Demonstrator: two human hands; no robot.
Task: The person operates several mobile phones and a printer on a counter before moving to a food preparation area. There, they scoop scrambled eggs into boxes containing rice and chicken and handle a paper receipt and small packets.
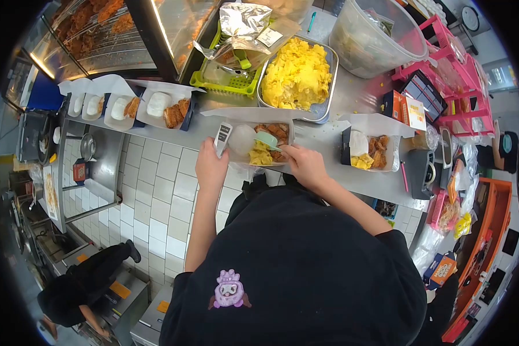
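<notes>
The largest thing is the metal surface (352, 95), which runs across in front of the person and carries all the food. On it stands the metal tray (333, 70), heaped with yellow scrambled egg (297, 72). It is just behind the working place, probably so that the egg can be reached with a short movement.

To the left, four boxes (170, 89) stand in a row with lids raised, perhaps to keep the middle of the surface free for one box at a time. The nearest of them shows rice and chicken, but I see no egg in it. To the right stands another box (345, 151), with rice, egg and chicken.

The open box (245, 113) in the middle is close to the person's body, at the front edge of the surface, between both hands. It has rice (242, 140) on the left, chicken (278, 130) at the back right, and some egg (260, 155) in front.

The left hand (213, 164) is closed around a white and grey object (222, 138) at the left side of this box; what it is, I cannot tell. The right hand (305, 165) pinches the handle of a pale green scoop (266, 138) between thumb and fingers, and the scoop's head is over the egg and chicken, perhaps to guide the portion inside.
</notes>
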